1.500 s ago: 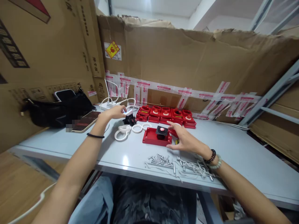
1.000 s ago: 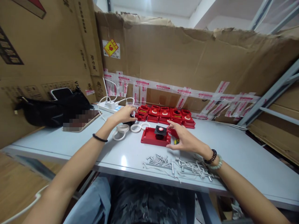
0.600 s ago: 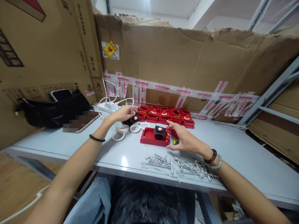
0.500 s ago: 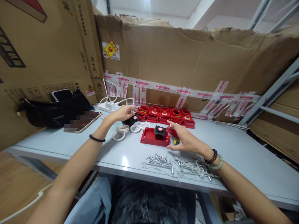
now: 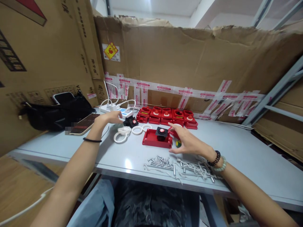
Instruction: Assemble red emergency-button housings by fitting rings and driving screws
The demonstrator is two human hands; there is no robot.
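Observation:
My left hand (image 5: pixel 110 117) is over the left side of the table, fingers loosely bent, with nothing visible in them. Just right of it lie black push-button parts (image 5: pixel 131 122) with a red and white centre. Several white rings (image 5: pixel 120 137) lie in front of them. My right hand (image 5: pixel 187 138) is open, thumb and fingers spread, at the right end of a red box base (image 5: pixel 151 138). A square black button unit (image 5: pixel 162 132) with a red cap sits in that base. A red piece (image 5: pixel 174 132) and a green and yellow object (image 5: pixel 178 143) show partly behind my right hand.
Several red boxes (image 5: pixel 167 116) stand in a row at the back. Loose screws (image 5: pixel 161 162) and metal rods with white string (image 5: pixel 196 168) lie near the front edge. A power strip (image 5: pixel 126 113), a phone-like device (image 5: pixel 82 125) and a black bag (image 5: pixel 59 112) are at left.
My left hand has moved left, away from the black button parts, which now lie uncovered on the table. My right hand and the red base have stayed almost still.

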